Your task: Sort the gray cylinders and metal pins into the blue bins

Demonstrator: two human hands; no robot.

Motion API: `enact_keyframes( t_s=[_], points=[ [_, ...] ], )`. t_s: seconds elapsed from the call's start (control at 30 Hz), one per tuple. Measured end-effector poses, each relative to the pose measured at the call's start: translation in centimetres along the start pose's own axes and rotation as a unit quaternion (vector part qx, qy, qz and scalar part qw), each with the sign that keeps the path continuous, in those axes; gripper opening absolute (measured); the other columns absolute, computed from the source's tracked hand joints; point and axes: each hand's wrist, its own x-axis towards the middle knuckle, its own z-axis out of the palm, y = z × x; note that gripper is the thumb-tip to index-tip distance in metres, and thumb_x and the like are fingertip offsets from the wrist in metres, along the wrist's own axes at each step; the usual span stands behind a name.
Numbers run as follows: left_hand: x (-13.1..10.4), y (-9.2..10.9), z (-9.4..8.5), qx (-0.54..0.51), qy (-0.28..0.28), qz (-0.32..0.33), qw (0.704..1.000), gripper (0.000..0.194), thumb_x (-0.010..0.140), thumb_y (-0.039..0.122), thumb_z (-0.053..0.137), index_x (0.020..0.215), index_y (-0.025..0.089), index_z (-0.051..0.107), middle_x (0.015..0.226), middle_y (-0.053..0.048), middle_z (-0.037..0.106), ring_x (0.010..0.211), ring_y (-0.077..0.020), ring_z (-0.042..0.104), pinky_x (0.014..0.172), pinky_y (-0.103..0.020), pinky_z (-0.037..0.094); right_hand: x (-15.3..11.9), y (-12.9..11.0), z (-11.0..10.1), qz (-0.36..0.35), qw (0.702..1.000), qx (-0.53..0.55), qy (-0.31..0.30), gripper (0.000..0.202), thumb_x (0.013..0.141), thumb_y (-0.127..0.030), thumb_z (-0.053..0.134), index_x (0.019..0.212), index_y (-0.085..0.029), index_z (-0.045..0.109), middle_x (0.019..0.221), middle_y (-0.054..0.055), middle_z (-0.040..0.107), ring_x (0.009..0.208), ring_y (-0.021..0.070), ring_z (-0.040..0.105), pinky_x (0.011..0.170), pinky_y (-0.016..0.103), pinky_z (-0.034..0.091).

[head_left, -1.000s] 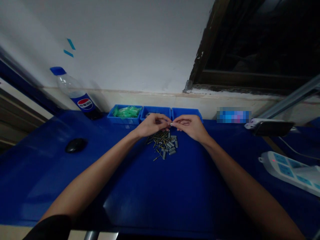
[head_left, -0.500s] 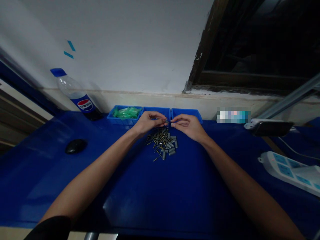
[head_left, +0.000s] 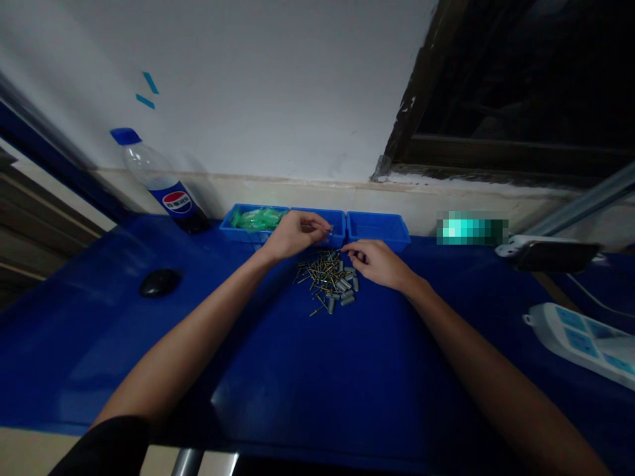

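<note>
My left hand [head_left: 299,233] is held over the front of the middle blue bin [head_left: 338,218]. Its thumb and fingers are pinched together, with something tiny at the tips that I cannot make out. My right hand [head_left: 378,262] is low at the upper right edge of a pile, index finger stretched toward it and thumb apart below. That pile holds thin brass-coloured screws or pins [head_left: 320,272] and, on its right side, several short grey cylinders [head_left: 348,298]. Most of the middle bin's inside is hidden behind my left hand.
The left bin [head_left: 227,231] contains green plastic wrapping [head_left: 260,218]; the right blue bin [head_left: 380,226] stands beside the middle one. A cola bottle [head_left: 171,195] and a black mouse [head_left: 159,283] are on the left. To the right are a phone [head_left: 555,254] and a white power strip [head_left: 580,330].
My hands, close together at their fingertips before, have come apart. The left has risen over the middle bin, while the right has dropped toward the pile. The view has shifted slightly.
</note>
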Motion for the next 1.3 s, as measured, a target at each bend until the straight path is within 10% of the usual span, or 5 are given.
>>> enact_keyframes(
  t_s=[0.23, 0.67, 1.3],
  points=[
    [-0.5, 0.2, 0.1, 0.247, -0.094, 0.076, 0.961, 0.027, 0.084, 0.017, 0.063, 0.102, 0.014, 0.082, 0.096, -0.01, 0.082, 0.083, -0.019, 0.075, 0.08, -0.03, 0.056, -0.5, 0.2, 0.6, -0.02, 0.994, -0.104, -0.037, 0.052, 0.099, -0.017, 0.043, 0.146, -0.03, 0.063, 0.103, 0.009, 0.07, 0.092, 0.0235, 0.066, 0.079, 0.037, 0.048],
    [-0.6, -0.5, 1.7, 0.314, -0.204, 0.187, 0.908, 0.031, 0.091, 0.015, 0.061, 0.115, 0.016, 0.081, 0.11, -0.012, 0.079, 0.101, -0.0239, 0.074, 0.093, -0.036, 0.055, -0.5, -0.3, -0.8, -0.012, 0.991, -0.131, -0.032, 0.039, 0.095, -0.019, 0.05, 0.123, -0.025, 0.076, 0.101, 0.009, 0.074, 0.086, 0.0224, 0.065, 0.075, 0.035, 0.043],
    [-0.8, 0.5, 1.1, 0.334, -0.185, 0.172, 0.908, 0.027, 0.094, 0.018, 0.062, 0.114, 0.014, 0.079, 0.112, -0.013, 0.078, 0.103, -0.0247, 0.073, 0.097, -0.039, 0.054, -0.7, 0.2, -1.8, 0.074, 0.985, -0.129, -0.088, 0.009, 0.089, -0.028, 0.071, 0.09, -0.019, 0.07, 0.079, 0.008, 0.068, 0.071, 0.0203, 0.058, 0.063, 0.033, 0.031]
  ],
)
